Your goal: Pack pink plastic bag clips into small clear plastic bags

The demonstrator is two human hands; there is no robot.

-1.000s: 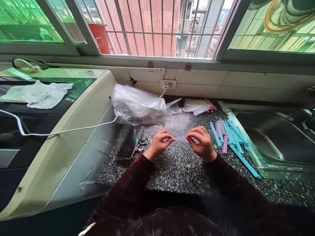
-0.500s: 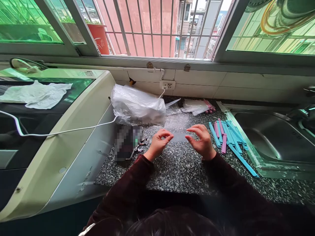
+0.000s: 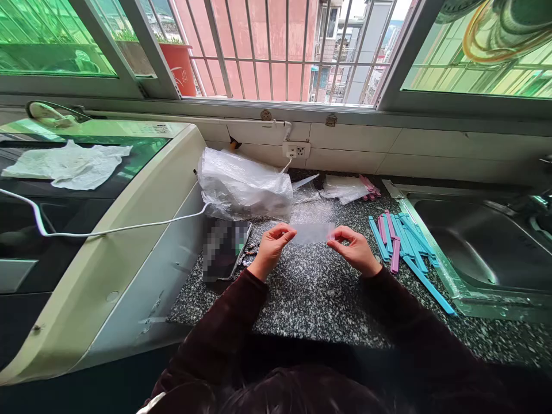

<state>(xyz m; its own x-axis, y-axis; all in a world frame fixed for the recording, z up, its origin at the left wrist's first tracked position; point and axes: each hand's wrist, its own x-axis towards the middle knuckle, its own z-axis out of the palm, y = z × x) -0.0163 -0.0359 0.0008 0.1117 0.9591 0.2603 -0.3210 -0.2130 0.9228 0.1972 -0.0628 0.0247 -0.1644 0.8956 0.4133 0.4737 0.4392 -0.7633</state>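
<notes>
A small clear plastic bag (image 3: 311,233) is stretched level between my two hands, above the speckled countertop. My left hand (image 3: 273,244) pinches its left end between thumb and fingers. At the right end, my right hand (image 3: 351,247) is closed on the bag's edge with thumb and fingertips. To the right of that hand lie several blue sealing clips (image 3: 409,238) and a few pink clips (image 3: 395,253) in a loose pile. A phone-like dark device (image 3: 226,250), partly blurred out, lies left of my left hand.
A large crumpled plastic bag (image 3: 245,187) sits at the back left, beside a washing machine (image 3: 142,230) with a white cable (image 3: 121,230) across it. Flat clear bags (image 3: 345,187) and pink clips lie at the back. A steel sink (image 3: 466,241) is on the right.
My right fingers have closed on the bag's right end, where they were spread before. More of the bag now shows between the hands, and my left hand is slightly further left.
</notes>
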